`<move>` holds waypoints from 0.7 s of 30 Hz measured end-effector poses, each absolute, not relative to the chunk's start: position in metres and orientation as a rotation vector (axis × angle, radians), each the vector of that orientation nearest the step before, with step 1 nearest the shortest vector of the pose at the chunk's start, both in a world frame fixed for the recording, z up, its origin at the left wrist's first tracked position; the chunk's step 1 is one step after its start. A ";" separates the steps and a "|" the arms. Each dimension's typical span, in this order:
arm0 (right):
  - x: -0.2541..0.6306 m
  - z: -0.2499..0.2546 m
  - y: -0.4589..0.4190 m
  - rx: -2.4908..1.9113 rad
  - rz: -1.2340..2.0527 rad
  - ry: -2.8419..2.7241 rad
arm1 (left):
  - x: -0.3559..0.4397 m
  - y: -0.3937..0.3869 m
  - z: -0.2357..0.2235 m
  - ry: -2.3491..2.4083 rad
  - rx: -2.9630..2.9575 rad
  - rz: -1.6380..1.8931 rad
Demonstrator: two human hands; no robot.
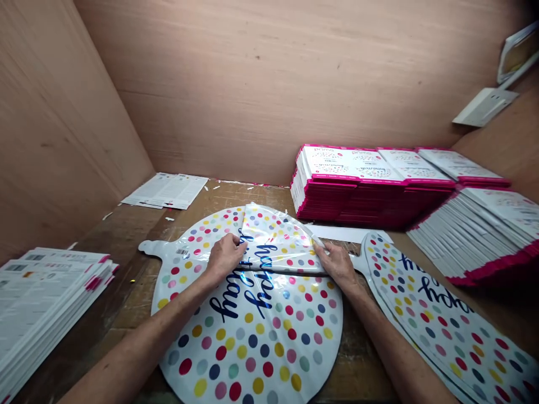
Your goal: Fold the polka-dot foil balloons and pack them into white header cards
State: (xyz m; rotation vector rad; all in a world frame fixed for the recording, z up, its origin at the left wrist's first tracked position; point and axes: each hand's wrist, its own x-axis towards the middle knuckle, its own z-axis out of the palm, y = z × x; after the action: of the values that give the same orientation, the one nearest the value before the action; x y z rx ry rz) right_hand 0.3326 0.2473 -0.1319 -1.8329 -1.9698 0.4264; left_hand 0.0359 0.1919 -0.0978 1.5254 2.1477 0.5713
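A flat foil balloon (252, 348), white with coloured dots and dark "happy birthday" lettering, lies in front of me on the worktable. Its round shape shows below, and a folded-over layer of the foil (286, 230) crosses the upper part. My left hand (227, 256) has its fingers curled onto the foil near the lettering. At the right end of the fold, my right hand (336, 264) pinches the foil edge between thumb and fingers. A tail tab sticks out on the left side. To the right lie more flat dotted balloons (446, 320), overlapping each other.
Stacks of pink-edged printed packets (370, 196) stand along the back, with another slanted stack (484, 230) at right. Printed cards (166, 191) lie at back left, and a card pile (46, 314) sits at front left. Wooden walls (269, 84) enclose the table.
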 end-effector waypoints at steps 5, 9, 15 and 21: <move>0.327 -0.132 0.246 -1.929 0.312 -1.984 | 0.050 0.190 -0.094 2.286 1.562 0.506; 0.321 -0.131 0.246 -2.000 0.229 -1.998 | 0.067 0.191 -0.095 2.394 1.846 0.610; 0.321 -0.115 0.216 -1.657 -0.023 -2.244 | 0.070 0.203 -0.136 2.191 2.431 0.354; 0.284 -0.110 0.216 -1.095 -0.142 -2.895 | 0.062 0.208 -0.142 2.135 2.280 0.308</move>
State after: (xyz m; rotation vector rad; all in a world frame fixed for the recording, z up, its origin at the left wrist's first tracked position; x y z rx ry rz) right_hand 0.2845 0.2164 -0.1102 -1.0951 -2.8947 -0.1421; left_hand 0.0621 0.2082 -0.1420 2.2799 2.1353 0.3083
